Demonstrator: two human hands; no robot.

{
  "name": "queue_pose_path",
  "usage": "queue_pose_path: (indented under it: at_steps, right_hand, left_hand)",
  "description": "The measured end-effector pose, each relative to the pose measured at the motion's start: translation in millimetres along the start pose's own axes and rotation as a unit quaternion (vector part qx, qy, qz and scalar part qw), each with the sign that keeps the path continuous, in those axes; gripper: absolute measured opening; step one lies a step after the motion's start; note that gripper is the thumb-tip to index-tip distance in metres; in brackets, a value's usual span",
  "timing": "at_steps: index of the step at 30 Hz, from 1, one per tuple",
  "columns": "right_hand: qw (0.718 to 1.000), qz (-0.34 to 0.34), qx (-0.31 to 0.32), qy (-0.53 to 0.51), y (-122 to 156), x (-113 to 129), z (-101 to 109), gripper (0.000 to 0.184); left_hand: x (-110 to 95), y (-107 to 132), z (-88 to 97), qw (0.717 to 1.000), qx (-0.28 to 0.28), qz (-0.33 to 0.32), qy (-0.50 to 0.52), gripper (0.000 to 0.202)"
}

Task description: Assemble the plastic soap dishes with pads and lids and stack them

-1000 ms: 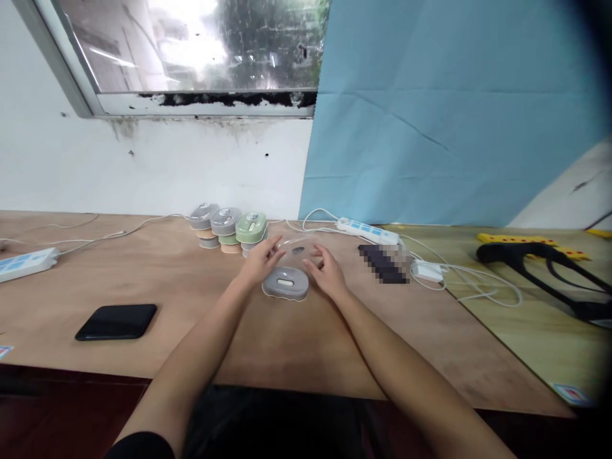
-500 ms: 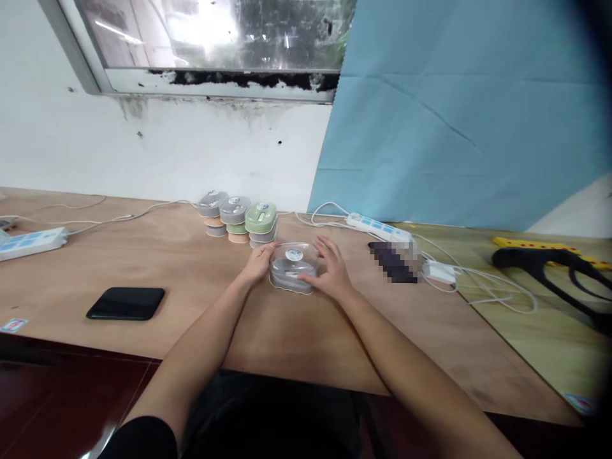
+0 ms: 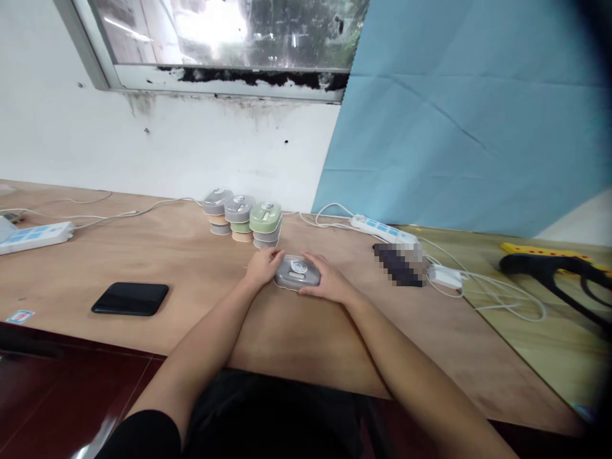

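A grey rounded box with a clear lid (image 3: 295, 278) lies flat on the wooden table in front of me. A round white sticker marks the top of the lid. My left hand (image 3: 264, 266) presses on the box's left side, its thumb along the edge. On the right, my right hand (image 3: 329, 280) curves round the other end, with the thumb at the near corner and the fingers at the far edge. Just beyond stand short stacks of similar boxes in grey (image 3: 239, 208), green (image 3: 265, 217) and peach (image 3: 242, 236).
A black phone (image 3: 130, 299) lies to the left. White power strips sit at the far left (image 3: 38, 237) and back right (image 3: 384, 229), trailing cables. A pixelated dark object (image 3: 396, 264), a white adapter (image 3: 445, 276) and a black-handled tool (image 3: 540, 264) are on the right.
The clear lid, tilted up over the grey base before, has come down flat onto it. Both hands have closed in lower around the box. The view has shifted slightly.
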State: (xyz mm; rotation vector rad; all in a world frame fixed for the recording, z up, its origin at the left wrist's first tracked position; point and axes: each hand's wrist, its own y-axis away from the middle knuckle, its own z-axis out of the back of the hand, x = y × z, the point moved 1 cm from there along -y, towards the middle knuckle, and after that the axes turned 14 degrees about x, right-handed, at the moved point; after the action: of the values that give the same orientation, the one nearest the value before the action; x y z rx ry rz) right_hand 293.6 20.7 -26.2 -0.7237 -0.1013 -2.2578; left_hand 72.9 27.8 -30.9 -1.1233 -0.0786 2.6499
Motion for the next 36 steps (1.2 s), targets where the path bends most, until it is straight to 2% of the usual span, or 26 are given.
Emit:
queue_pose_path:
  at_steps: [5, 13, 19, 22, 24, 26, 29, 31, 33, 36]
  right_hand:
    - [1.000, -0.009, 0.018, -0.006, -1.9, -4.6, -0.2, 0.088]
    - [0.998, -0.056, -0.030, 0.006, -3.4, -23.9, -4.0, 0.084]
    - [0.996, -0.072, -0.039, 0.020, -4.6, -27.4, -4.8, 0.077]
    - [0.983, -0.144, -0.104, 0.041, -8.7, -32.5, -4.7, 0.081]
    - [0.965, -0.206, -0.153, 0.057, -11.1, -32.8, -5.1, 0.086]
    - [0.956, -0.230, -0.169, 0.067, -12.9, -27.3, -7.0, 0.091]
    - [0.970, -0.180, -0.153, 0.057, -13.7, -11.1, -11.9, 0.094]
    - [0.981, -0.129, -0.139, 0.041, -13.1, -1.7, -14.3, 0.089]
    - [0.988, -0.094, -0.121, 0.029, -12.5, 2.1, -15.1, 0.080]
    - [0.990, -0.086, -0.112, 0.030, -13.0, -2.0, -14.1, 0.070]
  left_hand:
    - [1.9, 0.2, -2.8, 0.999, 0.030, 0.005, -0.018, 0.039]
    - [2.0, 0.5, -4.0, 0.999, 0.046, -0.003, 0.006, 0.045]
    - [-3.2, 2.9, -3.3, 0.996, 0.086, 0.007, -0.033, 0.069]
    - [-2.2, 2.4, -5.6, 0.995, 0.073, 0.019, -0.063, 0.074]
    - [-0.9, 1.6, -7.4, 0.995, 0.066, 0.028, -0.069, 0.069]
    - [-0.1, 1.2, -8.3, 0.995, 0.061, 0.037, -0.062, 0.062]
    - [-1.6, 1.7, -6.6, 0.998, 0.051, 0.025, -0.037, 0.054]
    - [-3.7, 2.9, -4.2, 0.998, 0.052, 0.008, -0.023, 0.054]
    - [-5.6, 4.4, -1.8, 0.998, 0.059, 0.003, -0.018, 0.060]
    - [-7.0, 5.3, -0.7, 0.997, 0.071, -0.007, -0.029, 0.075]
